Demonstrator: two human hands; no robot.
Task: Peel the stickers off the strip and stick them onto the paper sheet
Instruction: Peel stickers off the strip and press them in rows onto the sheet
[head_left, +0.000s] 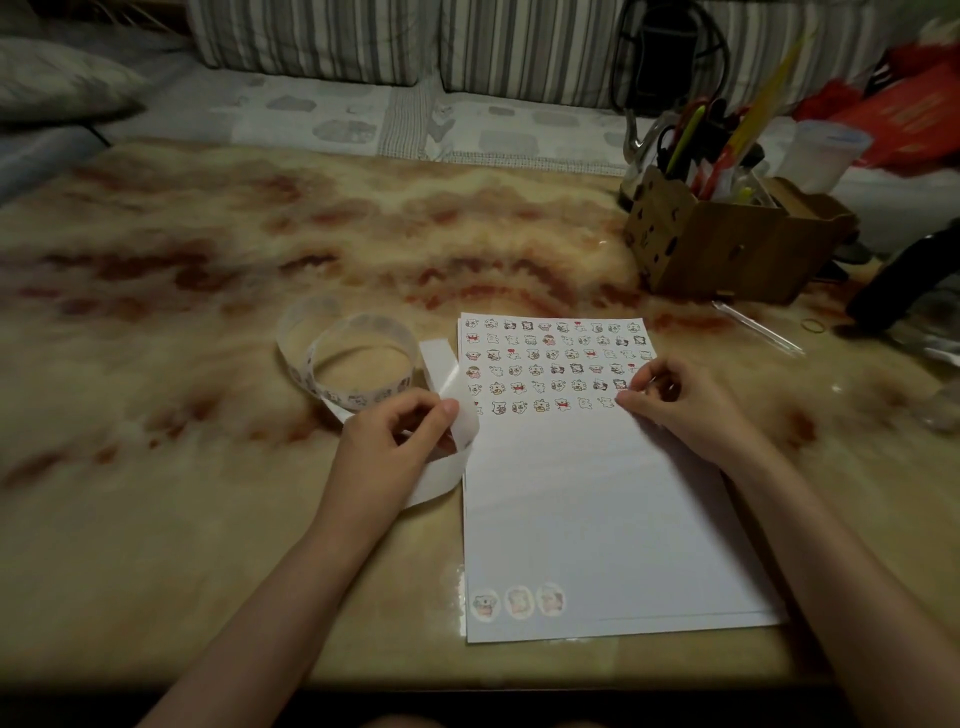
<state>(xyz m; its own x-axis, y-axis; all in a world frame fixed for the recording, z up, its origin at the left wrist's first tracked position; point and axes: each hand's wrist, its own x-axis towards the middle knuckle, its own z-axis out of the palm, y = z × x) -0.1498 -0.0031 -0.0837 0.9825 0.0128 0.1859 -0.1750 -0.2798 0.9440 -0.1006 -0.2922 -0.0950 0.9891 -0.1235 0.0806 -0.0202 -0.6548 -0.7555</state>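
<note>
A sticker strip (447, 415) is pinched between thumb and fingers of the left hand (395, 436), its spent end curling near the sheet's left edge while the coil (348, 364) lies farther left on the table (182, 312). The right hand (670, 405) is pressed fingertips-down at the right end of the sixth row of stickers (556, 364) on the sheet (597, 519); whether a sticker is pinched there cannot be told. A crooked or creased placement may be risked if the sheet is shifted under that pressure. The loose backing could be dragged across placed stickers, or the coil pulled off its spot.
</note>
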